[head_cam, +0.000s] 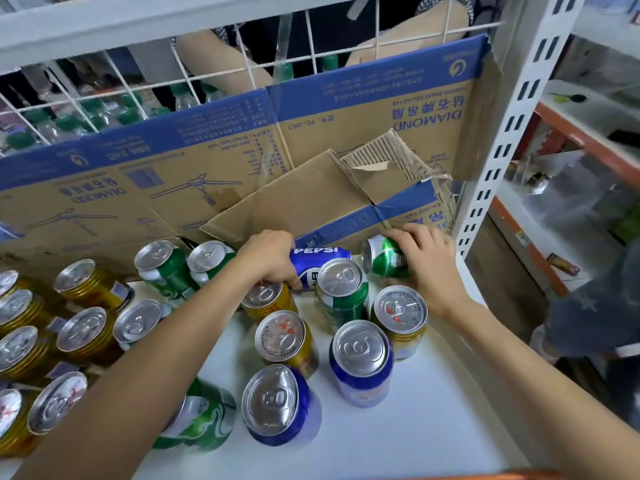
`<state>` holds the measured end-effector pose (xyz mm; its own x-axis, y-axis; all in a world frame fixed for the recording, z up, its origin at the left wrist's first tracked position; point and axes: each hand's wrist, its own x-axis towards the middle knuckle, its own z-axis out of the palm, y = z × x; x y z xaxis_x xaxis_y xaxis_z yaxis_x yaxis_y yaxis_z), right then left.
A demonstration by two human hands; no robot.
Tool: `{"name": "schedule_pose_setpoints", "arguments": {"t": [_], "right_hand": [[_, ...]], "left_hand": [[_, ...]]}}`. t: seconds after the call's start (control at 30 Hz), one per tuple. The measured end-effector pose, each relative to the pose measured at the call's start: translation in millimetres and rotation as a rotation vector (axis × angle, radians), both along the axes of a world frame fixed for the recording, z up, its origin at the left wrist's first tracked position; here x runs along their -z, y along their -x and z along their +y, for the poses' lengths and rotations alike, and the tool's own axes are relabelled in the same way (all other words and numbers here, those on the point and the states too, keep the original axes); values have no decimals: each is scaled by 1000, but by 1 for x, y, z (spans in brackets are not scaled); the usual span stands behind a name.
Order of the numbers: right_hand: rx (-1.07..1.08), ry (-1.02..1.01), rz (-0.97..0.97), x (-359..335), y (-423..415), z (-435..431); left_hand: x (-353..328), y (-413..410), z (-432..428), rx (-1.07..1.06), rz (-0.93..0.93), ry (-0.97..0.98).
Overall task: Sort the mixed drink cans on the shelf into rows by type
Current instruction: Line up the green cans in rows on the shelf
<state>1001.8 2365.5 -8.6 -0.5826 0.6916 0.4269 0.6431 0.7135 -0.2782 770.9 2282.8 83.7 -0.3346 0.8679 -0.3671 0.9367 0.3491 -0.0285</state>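
Two hands are working at the back of the white shelf (433, 427), toward twelve o'clock from where I watch. I see the left hand (273, 258) curled round one end of a blue Pepsi can (320, 258) that lies on its side, label up. The right hand (429, 268) is wrapped over a green can (384, 258) tipped on its side, its lid facing nine o'clock. Between them, at six o'clock of the Pepsi can, an upright green-and-white can (341, 289) stands. At four o'clock of that one stands a gold can with red print on its lid (400, 317), and upright blue cans (362, 362) stand nearer me. At nine o'clock on the shelf, gold cans (83, 334) are grouped upright. Under the left forearm a tilted green can (204, 420) shows. Printed cardboard (311, 140) leans across the back at twelve o'clock.
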Motion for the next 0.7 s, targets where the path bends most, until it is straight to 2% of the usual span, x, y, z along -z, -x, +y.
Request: {"name": "schedule_pose_setpoints", "arguments": {"t": [0.1,0.23,0.47,0.7], "right_hand": [[-61,209,160,-5,-1,0],[-165,329,289,-10,0,-2],[-216,926,596,-18,4,-6],[-264,1064,644,-22,6,-6]], "left_hand": [[-6,0,-3,-22,-27,-91],[-19,-8,-8,-54,-124,-244],[-20,-17,-15,-11,-150,-396],[-15,-12,-18,55,-110,-405]]}}
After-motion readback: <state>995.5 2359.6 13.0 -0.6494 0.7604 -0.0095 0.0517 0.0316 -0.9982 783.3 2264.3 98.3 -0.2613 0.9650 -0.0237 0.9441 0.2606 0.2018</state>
